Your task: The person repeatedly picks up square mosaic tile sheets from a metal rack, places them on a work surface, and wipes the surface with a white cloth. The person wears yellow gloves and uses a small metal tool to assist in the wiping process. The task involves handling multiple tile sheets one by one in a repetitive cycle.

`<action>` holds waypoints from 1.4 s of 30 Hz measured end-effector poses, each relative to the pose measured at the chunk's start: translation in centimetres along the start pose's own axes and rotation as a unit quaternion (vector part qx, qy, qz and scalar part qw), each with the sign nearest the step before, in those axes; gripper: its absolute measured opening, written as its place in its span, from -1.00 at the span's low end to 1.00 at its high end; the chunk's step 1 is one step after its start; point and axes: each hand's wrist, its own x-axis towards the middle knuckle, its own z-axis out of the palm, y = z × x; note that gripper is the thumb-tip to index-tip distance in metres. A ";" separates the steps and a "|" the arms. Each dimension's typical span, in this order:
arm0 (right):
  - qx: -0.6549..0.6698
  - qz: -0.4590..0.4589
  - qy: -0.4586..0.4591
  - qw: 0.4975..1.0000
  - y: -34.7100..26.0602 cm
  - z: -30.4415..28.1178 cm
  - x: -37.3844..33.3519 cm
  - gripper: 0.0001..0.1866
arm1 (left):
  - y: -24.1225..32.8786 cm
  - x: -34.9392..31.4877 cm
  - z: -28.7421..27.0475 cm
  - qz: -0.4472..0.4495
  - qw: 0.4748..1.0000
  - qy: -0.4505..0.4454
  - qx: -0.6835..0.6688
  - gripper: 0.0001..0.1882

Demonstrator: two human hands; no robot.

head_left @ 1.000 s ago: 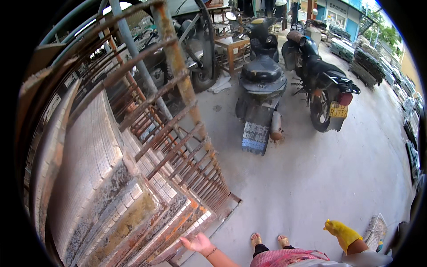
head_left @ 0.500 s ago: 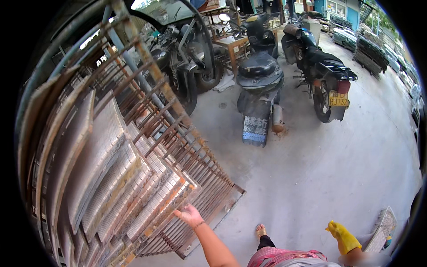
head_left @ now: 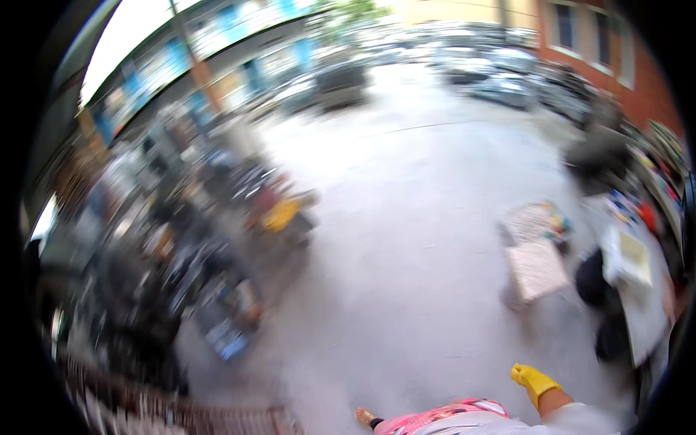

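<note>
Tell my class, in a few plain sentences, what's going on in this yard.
The person's yellow-gloved right hand is held out in front of them above the pale floor; nothing can be made out in its grasp. The left hand is out of view. Beyond the glove sits a pale, boxy thing, with a white box farther right. On the left is a blurred motorbike, and a rusty rack shows at the lower left.

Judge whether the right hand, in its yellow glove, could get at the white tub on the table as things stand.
Probably not without a step: the white tub stands well beyond the right hand, and dark round shapes beside the table partly crowd the way.
</note>
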 end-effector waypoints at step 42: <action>0.392 0.352 0.309 0.792 45.8 -36.5 -5.4 -0.65 | -89.9 -104.9 34.4 0.019 0.133 -0.853 0.505 -0.67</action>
